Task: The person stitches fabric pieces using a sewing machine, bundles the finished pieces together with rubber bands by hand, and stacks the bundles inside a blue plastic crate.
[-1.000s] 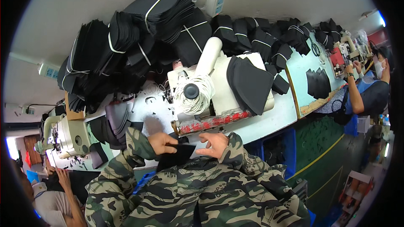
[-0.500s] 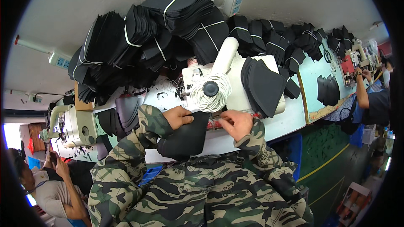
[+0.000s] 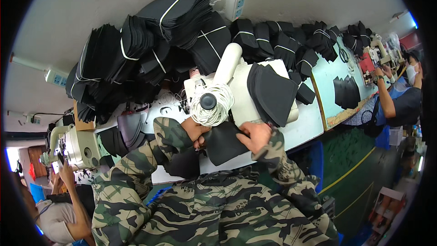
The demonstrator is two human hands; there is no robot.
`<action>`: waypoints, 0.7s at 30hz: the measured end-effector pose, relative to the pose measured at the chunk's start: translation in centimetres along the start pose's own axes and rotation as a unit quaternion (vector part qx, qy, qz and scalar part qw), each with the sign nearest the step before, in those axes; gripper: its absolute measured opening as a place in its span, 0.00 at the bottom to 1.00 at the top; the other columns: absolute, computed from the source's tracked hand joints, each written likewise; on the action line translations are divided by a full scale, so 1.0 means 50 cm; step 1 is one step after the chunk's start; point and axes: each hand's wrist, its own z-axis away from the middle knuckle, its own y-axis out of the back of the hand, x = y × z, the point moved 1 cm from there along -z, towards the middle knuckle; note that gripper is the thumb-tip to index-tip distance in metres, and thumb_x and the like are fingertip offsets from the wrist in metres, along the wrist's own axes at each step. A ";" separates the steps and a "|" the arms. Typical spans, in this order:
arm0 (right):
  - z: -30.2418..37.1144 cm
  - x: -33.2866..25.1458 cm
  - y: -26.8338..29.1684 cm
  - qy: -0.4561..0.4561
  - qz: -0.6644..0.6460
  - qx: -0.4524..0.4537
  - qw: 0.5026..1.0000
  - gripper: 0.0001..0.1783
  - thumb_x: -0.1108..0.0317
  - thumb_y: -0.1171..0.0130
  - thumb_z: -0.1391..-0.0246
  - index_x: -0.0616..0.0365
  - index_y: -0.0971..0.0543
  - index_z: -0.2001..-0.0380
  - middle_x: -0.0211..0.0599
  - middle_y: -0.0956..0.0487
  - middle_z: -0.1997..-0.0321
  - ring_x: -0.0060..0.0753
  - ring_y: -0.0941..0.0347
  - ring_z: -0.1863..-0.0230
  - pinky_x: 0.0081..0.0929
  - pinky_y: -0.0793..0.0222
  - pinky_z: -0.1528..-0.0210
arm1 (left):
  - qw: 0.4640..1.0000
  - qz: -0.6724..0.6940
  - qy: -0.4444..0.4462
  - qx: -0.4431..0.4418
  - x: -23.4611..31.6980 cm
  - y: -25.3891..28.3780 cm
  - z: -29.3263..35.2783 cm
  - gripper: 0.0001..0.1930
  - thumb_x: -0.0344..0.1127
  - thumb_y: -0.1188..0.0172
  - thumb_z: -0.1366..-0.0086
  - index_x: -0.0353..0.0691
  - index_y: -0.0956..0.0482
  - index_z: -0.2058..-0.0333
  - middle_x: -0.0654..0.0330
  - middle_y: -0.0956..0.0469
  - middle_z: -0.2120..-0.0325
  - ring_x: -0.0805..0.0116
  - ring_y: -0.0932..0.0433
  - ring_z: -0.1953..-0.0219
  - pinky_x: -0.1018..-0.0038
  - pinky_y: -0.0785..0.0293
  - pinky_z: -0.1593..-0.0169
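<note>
Apart from the material half a second ago, the right hand now touches a black panel near the surface's front edge. A second panel now shows below the left hand.

Whether the left hand grips the black piece seems unclear, its fingertips being partly hidden.

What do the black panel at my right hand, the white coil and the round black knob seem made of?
Panel: perhaps foam or fabric, matte, given its dull, even face.
Coil: probably plastic or textile cord; thin pale loops show, finish unclear.
Knob: likely hard plastic, smooth, with a faint shine.
</note>
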 end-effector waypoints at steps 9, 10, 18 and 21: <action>0.040 -0.043 0.199 0.032 0.008 0.334 0.942 0.12 0.79 0.42 0.59 0.60 0.21 0.66 0.40 0.25 0.69 0.41 0.28 0.69 0.30 0.32 0.66 | 0.797 -0.573 -0.090 0.166 -0.209 0.053 0.038 0.15 0.47 0.46 0.41 0.41 0.27 0.65 0.51 0.25 0.82 0.53 0.23 0.77 0.62 0.28 0.73; 0.021 -0.033 0.198 0.060 0.056 0.320 0.944 0.13 0.79 0.42 0.59 0.60 0.21 0.66 0.40 0.25 0.68 0.42 0.28 0.68 0.31 0.32 0.66 | 0.786 -0.610 -0.046 0.087 -0.246 0.039 0.075 0.18 0.49 0.45 0.43 0.41 0.28 0.64 0.51 0.24 0.78 0.53 0.22 0.74 0.62 0.27 0.71; 0.026 -0.092 -0.021 0.156 -0.002 0.197 0.968 0.09 0.68 0.35 0.63 0.56 0.20 0.74 0.36 0.23 0.75 0.39 0.27 0.73 0.31 0.30 0.70 | 0.820 -0.541 -0.084 0.169 -0.333 -0.005 0.097 0.14 0.40 0.40 0.48 0.42 0.29 0.65 0.54 0.24 0.72 0.51 0.24 0.75 0.61 0.29 0.72; 0.059 -0.103 -0.092 0.055 -0.136 0.023 0.989 0.11 0.65 0.36 0.57 0.57 0.21 0.69 0.37 0.22 0.73 0.36 0.25 0.74 0.30 0.29 0.70 | 0.911 -0.403 -0.066 0.056 -0.317 0.025 0.088 0.09 0.36 0.42 0.45 0.37 0.29 0.69 0.55 0.26 0.78 0.57 0.26 0.78 0.66 0.30 0.73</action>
